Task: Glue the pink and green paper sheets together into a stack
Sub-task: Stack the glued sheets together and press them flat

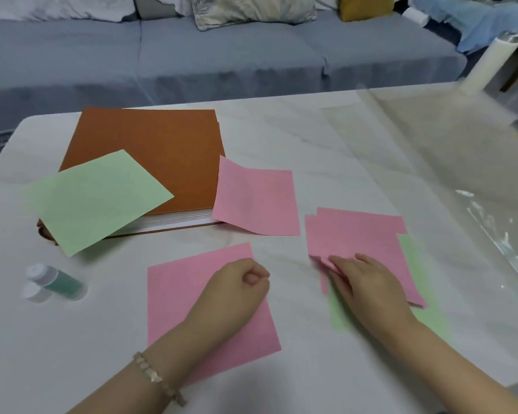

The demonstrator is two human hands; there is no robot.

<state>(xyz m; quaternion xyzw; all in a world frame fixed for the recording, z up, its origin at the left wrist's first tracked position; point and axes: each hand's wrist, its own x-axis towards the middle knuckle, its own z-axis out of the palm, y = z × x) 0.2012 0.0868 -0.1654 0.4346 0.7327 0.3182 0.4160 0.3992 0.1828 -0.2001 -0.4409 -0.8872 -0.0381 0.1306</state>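
Pressing is being applied to the pink-and-green stack [359,234], right of centre, by the right hand [368,282], fingers flat | left hand [240,282] is being rested clenched, empty, on a loose pink sheet [177,294] | risk: stack corner is being buckled at the fingertips [334,259]; layers could be glued skewed

Green sheet [411,256] mostly hidden under pink stack [356,234].

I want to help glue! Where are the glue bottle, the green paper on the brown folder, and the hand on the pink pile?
glue bottle [65,284]: head view, its green body.
green paper [93,201]: head view, middle of the sheet.
right hand [368,282]: head view, back of the hand.
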